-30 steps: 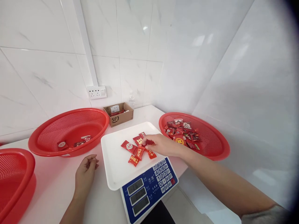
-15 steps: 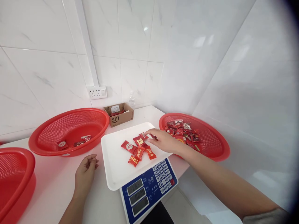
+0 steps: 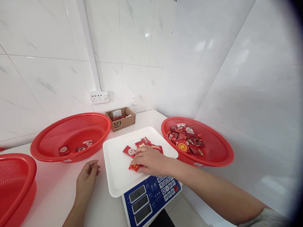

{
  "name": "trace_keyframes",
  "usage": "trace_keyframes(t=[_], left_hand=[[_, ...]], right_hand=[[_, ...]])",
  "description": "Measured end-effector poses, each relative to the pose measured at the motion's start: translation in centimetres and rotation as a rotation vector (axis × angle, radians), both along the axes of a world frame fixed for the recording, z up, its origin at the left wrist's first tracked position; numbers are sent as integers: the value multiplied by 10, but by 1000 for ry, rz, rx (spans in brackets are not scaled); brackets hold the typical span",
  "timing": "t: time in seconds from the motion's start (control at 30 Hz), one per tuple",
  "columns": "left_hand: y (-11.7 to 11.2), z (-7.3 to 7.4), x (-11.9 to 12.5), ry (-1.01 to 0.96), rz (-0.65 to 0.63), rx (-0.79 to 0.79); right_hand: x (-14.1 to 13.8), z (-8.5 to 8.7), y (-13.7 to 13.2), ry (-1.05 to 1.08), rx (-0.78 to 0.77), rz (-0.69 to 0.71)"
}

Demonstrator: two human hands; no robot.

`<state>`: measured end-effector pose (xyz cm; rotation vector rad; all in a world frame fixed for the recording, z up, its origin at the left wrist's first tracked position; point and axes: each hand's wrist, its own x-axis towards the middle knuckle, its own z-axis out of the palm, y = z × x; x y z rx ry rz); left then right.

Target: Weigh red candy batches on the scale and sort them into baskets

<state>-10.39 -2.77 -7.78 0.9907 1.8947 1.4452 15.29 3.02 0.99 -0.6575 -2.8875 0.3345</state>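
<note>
My right hand [image 3: 149, 160] is over the white weighing pan [image 3: 118, 170], its fingers and thumb closing around small red snack packets [image 3: 133, 167]. Part of these packets is hidden under the hand. Other red packets lie beside it, one with a pale round label [image 3: 130, 152] and one with yellow lettering [image 3: 156, 147]. My left hand [image 3: 87, 175] rests on the white table just left of the pan, with its fingers curled in and nothing visible in them. Below the pan, the blue panel of the scale [image 3: 153, 201] shows a keypad and displays.
To the right stands a red mesh basket [image 3: 219, 148] with many red packets. Another red basket [image 3: 47, 138] at the left holds a few packets, and a third basket [image 3: 17, 157] is nearer. A cardboard box [image 3: 126, 123] sits by the wall under a socket [image 3: 99, 97].
My right hand has moved left and down over the packets on the pan. A packet with yellow lettering now lies at the pile's right. My left hand has stayed in place.
</note>
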Motion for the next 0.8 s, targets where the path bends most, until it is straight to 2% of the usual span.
trace_keyframes(t=[0.17, 0.3, 0.4, 0.5, 0.57, 0.63, 0.7, 0.8], left_hand=[[0, -1, -1, -8, -3, -9], [1, -2, -2, -17, 2, 2], [2, -6, -5, -11, 4, 17], [3, -9, -8, -10, 8, 37], [4, -9, -10, 0, 21, 40], [3, -5, -11, 29, 50, 34], [-1, 2, -12, 68, 100, 50], [-9, 22, -6, 138, 200, 99]], right_hand=[[-7, -2, -5, 20, 54, -3], [0, 2, -6, 161, 34, -135], [25, 12, 0, 328, 33, -368], [68, 18, 7, 439, 141, -690], [99, 16, 8, 423, 188, -930], [127, 7, 4, 322, 198, -1115], [146, -6, -5, 225, 129, -1198], [161, -24, -21, 117, -16, -1248]])
